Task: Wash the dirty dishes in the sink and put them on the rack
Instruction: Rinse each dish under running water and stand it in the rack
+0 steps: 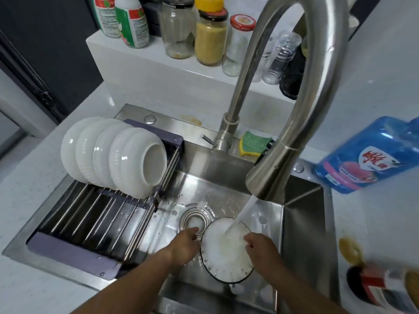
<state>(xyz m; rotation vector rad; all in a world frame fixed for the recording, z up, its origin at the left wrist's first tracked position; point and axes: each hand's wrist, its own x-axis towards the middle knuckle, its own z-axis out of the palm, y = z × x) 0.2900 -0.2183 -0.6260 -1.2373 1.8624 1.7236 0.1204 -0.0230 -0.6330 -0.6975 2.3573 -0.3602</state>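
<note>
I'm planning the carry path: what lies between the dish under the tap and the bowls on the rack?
Head view: wet sink floor with the drain strainer, then the rack and its steel bars.

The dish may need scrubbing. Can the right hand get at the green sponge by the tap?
Probably yes: the sponge lies uncovered on the sink ledge. The right hand is at the dish, and the tap's spout hangs between, so it would pass beneath.
</note>
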